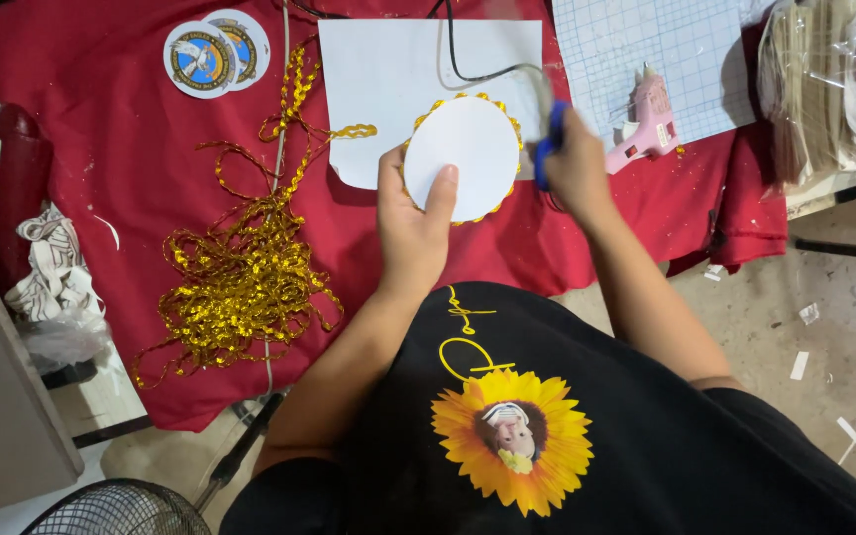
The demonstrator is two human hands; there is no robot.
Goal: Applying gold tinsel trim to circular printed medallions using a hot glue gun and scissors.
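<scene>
My left hand [410, 230] holds up a white paper disc [463, 154] edged with gold sequin trim, thumb and index finger pinching its lower left side. My right hand [577, 168] is closed around a blue-handled tool [550, 139], probably scissors, at the disc's right edge; the tool is blurred. A loose end of gold trim [347, 131] runs off to the left of the disc. Both hands hover above a red cloth [141, 159] covering the table.
A heap of gold sequin trim [240, 277] lies on the cloth at left. Two round printed badges [215, 52] sit at the back left. A white sheet [388, 69], a pink glue gun [646, 119] on a grid mat [666, 45], and bagged stacks [834, 84] lie behind. A fan [116, 510] stands below.
</scene>
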